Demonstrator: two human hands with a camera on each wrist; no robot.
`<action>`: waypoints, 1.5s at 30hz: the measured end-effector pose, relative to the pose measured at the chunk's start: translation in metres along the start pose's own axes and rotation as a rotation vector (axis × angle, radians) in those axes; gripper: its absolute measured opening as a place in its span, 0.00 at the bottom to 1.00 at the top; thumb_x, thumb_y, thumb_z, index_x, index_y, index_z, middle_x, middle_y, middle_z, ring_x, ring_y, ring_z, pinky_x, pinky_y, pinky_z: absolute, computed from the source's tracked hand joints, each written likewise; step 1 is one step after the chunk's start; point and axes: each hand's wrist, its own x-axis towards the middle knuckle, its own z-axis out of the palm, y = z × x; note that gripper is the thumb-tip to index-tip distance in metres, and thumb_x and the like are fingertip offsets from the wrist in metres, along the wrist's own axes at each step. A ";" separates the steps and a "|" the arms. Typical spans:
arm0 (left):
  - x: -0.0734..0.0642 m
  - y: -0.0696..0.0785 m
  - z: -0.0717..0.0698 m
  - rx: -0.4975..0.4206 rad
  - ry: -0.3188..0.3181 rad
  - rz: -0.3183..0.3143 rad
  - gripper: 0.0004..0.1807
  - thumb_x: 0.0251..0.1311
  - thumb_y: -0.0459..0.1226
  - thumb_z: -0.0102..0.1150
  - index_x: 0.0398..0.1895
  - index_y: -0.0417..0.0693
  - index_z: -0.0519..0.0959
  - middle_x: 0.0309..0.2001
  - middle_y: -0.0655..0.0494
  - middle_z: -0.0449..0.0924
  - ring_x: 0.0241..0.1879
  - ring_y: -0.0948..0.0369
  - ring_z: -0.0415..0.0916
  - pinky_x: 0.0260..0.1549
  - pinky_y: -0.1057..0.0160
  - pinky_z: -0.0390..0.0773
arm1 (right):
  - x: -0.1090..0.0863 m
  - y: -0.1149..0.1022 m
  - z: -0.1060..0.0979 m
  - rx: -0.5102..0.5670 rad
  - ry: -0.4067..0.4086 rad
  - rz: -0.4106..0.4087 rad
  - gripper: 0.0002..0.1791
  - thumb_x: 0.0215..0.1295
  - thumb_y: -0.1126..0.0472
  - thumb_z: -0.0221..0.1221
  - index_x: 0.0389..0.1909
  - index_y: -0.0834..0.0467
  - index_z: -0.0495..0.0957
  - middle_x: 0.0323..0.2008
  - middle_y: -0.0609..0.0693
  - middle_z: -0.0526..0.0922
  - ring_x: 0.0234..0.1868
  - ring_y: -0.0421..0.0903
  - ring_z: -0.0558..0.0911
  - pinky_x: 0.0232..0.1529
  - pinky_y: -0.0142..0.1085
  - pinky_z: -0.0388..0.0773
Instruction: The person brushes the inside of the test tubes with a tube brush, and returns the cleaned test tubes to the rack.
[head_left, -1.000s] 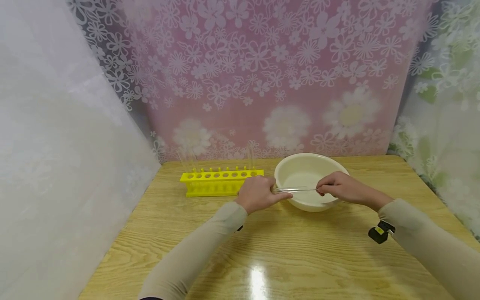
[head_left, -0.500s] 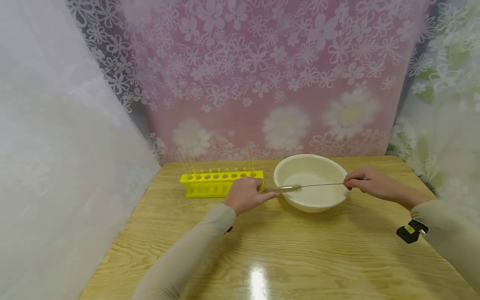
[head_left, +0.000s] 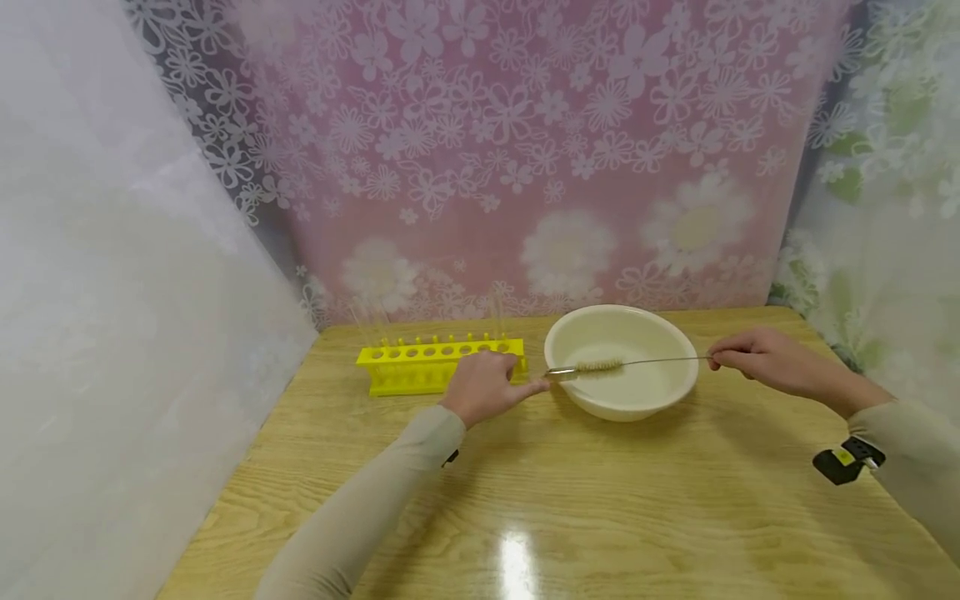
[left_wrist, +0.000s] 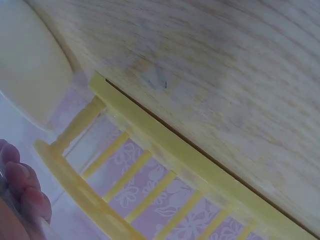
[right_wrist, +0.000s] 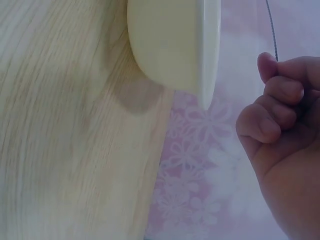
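Note:
My left hand (head_left: 486, 388) grips a clear glass test tube (head_left: 561, 374), fingers curled round it in front of the yellow rack. The tube's mouth points right, over the left rim of the cream basin (head_left: 558, 329). Bristles of a test tube brush (head_left: 600, 366) show outside the mouth, with the head's tip still at the glass. From there the thin twisted wire runs right across the basin. My right hand (head_left: 780, 371) pinches the wire's end between thumb and forefinger, just past the basin's right rim. In the right wrist view the other fingers (right_wrist: 260, 122) are curled in.
A yellow test tube rack (head_left: 438, 386) stands behind my left hand, with several clear tubes (head_left: 498, 317) at its two ends. The wooden table (head_left: 600, 500) reaches back to a pink flowered curtain (head_left: 465, 167). A pale sheet (head_left: 135, 292) hangs at the left.
My right hand has moved right with the wire, drawing the brush head from inside the tube out past its mouth. My left hand has shifted slightly left with the tube.

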 end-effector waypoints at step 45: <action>0.010 0.030 0.001 -0.020 -0.009 0.063 0.31 0.58 0.74 0.51 0.20 0.60 0.75 0.13 0.68 0.70 0.12 0.69 0.64 0.11 0.68 0.61 | 0.050 -0.057 0.059 0.101 -0.132 -0.199 0.13 0.76 0.64 0.53 0.38 0.56 0.86 0.37 0.48 0.87 0.26 0.38 0.74 0.31 0.34 0.70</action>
